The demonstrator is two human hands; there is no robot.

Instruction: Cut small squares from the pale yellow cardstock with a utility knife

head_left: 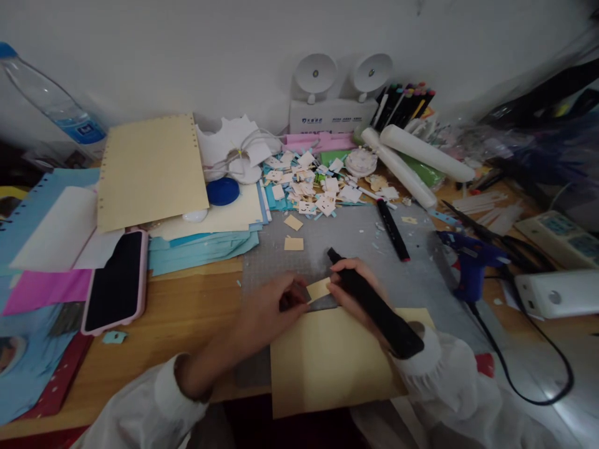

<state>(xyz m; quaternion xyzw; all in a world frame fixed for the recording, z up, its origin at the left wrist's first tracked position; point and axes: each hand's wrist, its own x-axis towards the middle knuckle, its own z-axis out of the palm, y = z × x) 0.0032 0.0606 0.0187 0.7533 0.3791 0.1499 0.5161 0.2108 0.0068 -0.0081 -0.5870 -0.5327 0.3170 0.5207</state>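
Observation:
A small cream paper piece (319,290) is stretched between my two hands, just above the far edge of a larger cream sheet (337,362). My left hand (276,302) pinches its left end. Across my right hand (355,290) lies a long, thick black tool (381,305), its narrow tip pointing away from me; its exact kind is unclear. The fingertips of that same hand also grip the right end of the paper piece. Beyond my hands, two small cream paper pieces, one flat (294,244) and one tilted (293,222), lie on the grey cutting mat (262,265).
A heap of paper cut-outs (304,184) covers the mat's back. A black marker (393,229) and a blue glue gun (470,262) with its cable lie to the right. Left are a phone (116,284), stacked coloured paper (201,249) and a bottle (56,93).

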